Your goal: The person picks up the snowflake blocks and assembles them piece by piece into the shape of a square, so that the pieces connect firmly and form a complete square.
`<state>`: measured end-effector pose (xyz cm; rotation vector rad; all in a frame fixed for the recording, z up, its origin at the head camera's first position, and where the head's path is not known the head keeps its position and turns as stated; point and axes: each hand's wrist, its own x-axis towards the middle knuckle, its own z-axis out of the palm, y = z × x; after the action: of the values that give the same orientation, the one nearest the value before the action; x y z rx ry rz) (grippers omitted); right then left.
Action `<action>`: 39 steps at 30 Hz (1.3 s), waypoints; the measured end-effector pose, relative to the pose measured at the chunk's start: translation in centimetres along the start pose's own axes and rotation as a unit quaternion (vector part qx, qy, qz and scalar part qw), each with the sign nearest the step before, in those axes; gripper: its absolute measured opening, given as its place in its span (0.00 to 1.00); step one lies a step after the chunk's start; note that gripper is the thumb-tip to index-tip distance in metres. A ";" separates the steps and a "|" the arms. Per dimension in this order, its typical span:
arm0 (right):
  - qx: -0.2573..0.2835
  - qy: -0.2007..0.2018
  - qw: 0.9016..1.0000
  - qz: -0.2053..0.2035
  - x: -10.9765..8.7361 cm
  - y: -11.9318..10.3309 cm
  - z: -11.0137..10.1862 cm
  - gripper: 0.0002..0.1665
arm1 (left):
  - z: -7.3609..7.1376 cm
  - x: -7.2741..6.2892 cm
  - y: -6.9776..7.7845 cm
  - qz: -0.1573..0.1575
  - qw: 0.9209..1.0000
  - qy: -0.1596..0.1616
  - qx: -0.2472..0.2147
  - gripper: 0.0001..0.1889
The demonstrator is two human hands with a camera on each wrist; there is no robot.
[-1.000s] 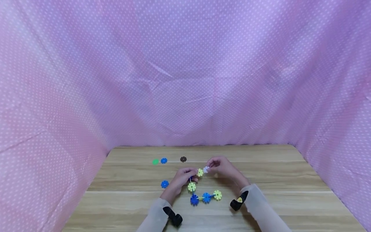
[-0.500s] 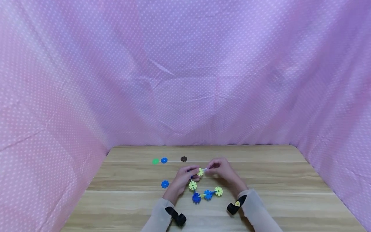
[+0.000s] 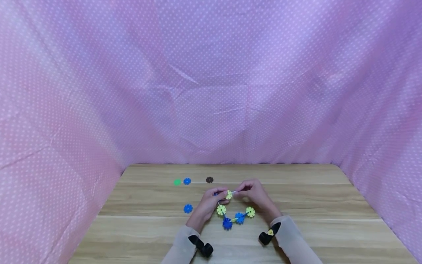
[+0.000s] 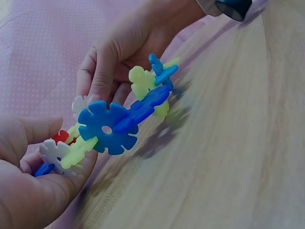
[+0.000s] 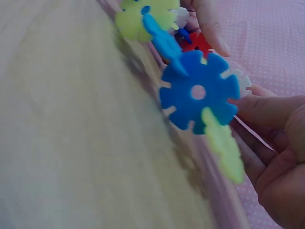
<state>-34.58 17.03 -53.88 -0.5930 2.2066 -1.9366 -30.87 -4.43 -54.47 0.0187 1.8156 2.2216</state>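
Note:
A chain of slotted plastic snowflake discs, yellow, blue, white and red, curves below both hands in the head view. My left hand holds its upper end between thumb and fingers, close to a red disc and a white one. At the chain's end, beside a yellow disc, my right hand pinches a white snowflake disc, seen nearly edge-on from the head. The free end of the chain hangs toward the right, with a blue disc large in the left wrist view.
Loose discs lie on the wooden table: a green one and a blue one at the back left, a brown one nearby, another blue disc left of my left hand. A pink dotted curtain surrounds the table.
The white disc in my right hand has turned from face-on to nearly edge-on and come up to the yellow end disc. The hanging chain has swung slightly right and up.

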 end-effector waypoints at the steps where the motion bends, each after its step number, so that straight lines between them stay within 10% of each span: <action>1: 0.009 0.001 1.000 0.001 0.0 0.0 0.1 0.06 | 0.0 0.0 0.0 0.000 1.000 0.001 -0.002 0.21; 20: -0.057 0.044 0.997 0.010 0.3 -2.0 -0.1 0.09 | 0.3 -0.2 0.7 0.000 0.998 -0.060 -0.001 0.19; 31: -0.146 -0.080 0.985 -0.051 1.5 -3.3 -0.3 0.04 | -0.1 -0.6 0.5 -0.005 0.999 -0.049 0.014 0.20; 39: -0.243 -0.178 0.950 -0.080 4.8 -5.0 0.0 0.09 | -0.8 -0.9 0.3 -0.017 0.998 -0.039 0.038 0.17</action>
<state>-37.95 14.76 -48.25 -1.1202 2.4423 -1.1961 -30.19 -5.48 -54.25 0.0871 1.8437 2.0982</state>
